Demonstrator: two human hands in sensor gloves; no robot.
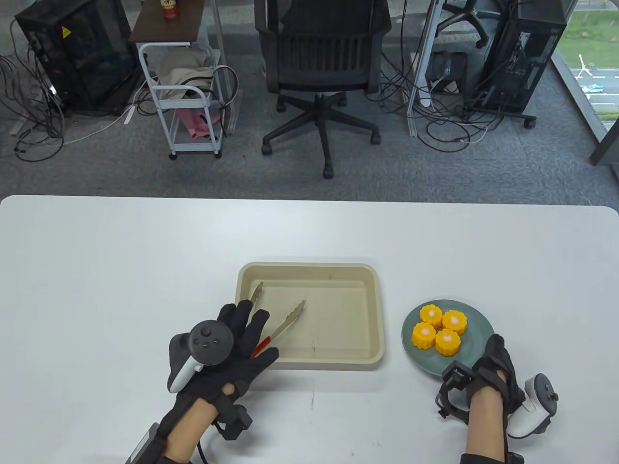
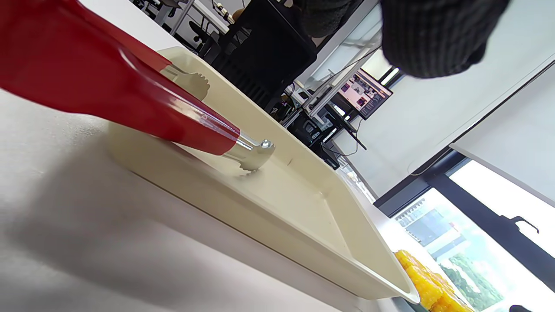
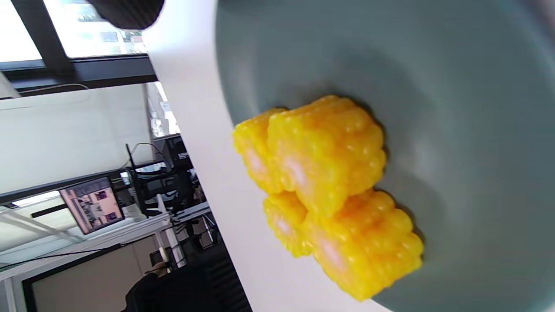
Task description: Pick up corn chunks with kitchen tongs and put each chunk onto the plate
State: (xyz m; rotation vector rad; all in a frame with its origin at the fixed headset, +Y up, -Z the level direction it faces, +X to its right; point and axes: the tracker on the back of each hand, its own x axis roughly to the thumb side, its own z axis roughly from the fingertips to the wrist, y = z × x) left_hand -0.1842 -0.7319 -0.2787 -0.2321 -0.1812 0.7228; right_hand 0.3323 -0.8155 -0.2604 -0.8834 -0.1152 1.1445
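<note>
Several yellow corn chunks (image 1: 439,328) (image 3: 329,186) stand close together on the grey-green plate (image 1: 471,333) (image 3: 455,86) at the right. The tongs (image 1: 285,326) have red handles (image 2: 108,86). They lie spread in the beige tray (image 1: 309,266) (image 2: 303,203), with both metal tips on its floor. My left hand (image 1: 242,338) lies over the handles at the tray's near left corner, fingers straight and spread. My right hand (image 1: 495,362) rests at the plate's near rim. Its fingers reach onto the edge and its thumb is hidden.
Apart from the tongs, nothing shows in the tray. Beyond the white table's far edge (image 1: 309,199) stand an office chair (image 1: 321,72), a small cart (image 1: 186,96) and computer cases with cables on the floor.
</note>
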